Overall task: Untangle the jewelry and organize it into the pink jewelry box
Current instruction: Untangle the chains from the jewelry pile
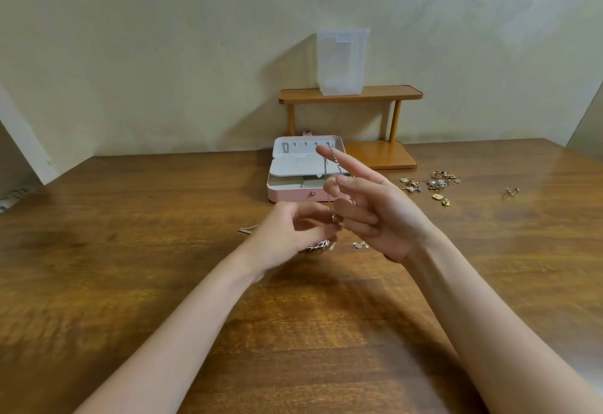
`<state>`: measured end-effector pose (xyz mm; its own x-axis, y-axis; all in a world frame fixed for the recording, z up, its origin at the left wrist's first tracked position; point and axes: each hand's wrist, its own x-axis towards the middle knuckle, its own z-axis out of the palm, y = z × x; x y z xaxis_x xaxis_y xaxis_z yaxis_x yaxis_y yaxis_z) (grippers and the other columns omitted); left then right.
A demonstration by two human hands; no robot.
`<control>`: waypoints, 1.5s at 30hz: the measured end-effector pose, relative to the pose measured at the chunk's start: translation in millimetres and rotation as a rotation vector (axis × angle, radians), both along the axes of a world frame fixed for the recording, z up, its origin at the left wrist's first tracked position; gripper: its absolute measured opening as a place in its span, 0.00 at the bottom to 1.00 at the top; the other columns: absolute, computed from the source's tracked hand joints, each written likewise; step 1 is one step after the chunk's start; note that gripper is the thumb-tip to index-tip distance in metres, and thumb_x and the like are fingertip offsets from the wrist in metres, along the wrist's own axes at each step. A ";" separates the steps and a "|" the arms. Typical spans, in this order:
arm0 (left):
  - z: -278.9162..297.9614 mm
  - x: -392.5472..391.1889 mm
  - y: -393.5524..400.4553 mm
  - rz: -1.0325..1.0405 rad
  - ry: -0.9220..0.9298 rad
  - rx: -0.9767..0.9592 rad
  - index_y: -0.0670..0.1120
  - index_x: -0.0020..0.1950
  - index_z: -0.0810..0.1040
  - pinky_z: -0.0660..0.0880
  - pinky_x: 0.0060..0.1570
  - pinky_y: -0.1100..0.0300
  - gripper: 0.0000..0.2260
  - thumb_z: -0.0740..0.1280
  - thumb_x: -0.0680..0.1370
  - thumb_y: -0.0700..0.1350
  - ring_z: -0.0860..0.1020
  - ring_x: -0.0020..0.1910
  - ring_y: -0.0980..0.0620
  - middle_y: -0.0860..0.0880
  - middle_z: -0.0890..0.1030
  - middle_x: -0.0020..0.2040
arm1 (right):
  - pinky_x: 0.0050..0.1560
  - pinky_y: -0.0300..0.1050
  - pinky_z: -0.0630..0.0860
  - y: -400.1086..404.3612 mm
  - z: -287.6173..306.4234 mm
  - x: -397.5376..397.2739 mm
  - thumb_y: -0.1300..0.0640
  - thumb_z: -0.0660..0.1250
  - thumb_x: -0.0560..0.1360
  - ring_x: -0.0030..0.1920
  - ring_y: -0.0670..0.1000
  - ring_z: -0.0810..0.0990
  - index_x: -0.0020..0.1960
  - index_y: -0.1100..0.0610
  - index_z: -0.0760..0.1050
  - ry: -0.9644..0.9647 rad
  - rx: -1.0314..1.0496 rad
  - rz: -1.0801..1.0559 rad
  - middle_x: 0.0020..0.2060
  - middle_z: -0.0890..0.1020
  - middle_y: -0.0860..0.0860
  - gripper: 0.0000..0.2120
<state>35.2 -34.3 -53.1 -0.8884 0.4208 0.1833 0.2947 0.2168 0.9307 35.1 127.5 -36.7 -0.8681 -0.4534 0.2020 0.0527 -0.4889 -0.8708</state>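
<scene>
— Two hands are working one thin chain [329,169]: the right hand [368,208], fingers spread apart, is lifting it draped over its forefinger, while the left hand [290,234] is pinching the lower end at the tangle [318,246] near the table's [130,267] middle.

— Is anything risky?

— Pulling upward could be tightening the knot, or the chain could be sliding off that finger. The open pink jewelry box [293,193] is waiting just beyond, toward the far edge; loose earrings [430,183] are lying toward the right edge.
</scene>
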 end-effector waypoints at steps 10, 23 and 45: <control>12.4 4.2 -4.2 0.300 0.183 -0.002 0.48 0.43 0.77 0.76 0.34 0.66 0.09 0.60 0.80 0.43 0.81 0.28 0.54 0.51 0.82 0.34 | 0.22 0.34 0.55 3.8 -1.6 -3.4 0.60 0.64 0.71 0.24 0.43 0.61 0.47 0.57 0.78 0.010 -0.006 -0.283 0.28 0.68 0.48 0.07; 6.6 4.8 -2.1 0.386 0.564 -0.158 0.45 0.44 0.72 0.77 0.31 0.63 0.08 0.58 0.81 0.42 0.80 0.28 0.58 0.51 0.80 0.34 | 0.30 0.33 0.76 8.4 -1.7 -8.1 0.65 0.61 0.76 0.27 0.44 0.75 0.45 0.60 0.74 -0.288 -0.329 -0.413 0.28 0.76 0.49 0.04; 19.9 4.0 -6.4 0.405 -0.156 0.435 0.40 0.38 0.74 0.80 0.44 0.61 0.10 0.60 0.79 0.37 0.82 0.37 0.54 0.48 0.82 0.35 | 0.20 0.35 0.61 -11.9 -5.1 -0.4 0.70 0.59 0.77 0.22 0.44 0.64 0.43 0.62 0.79 -0.070 0.532 -0.373 0.34 0.70 0.53 0.11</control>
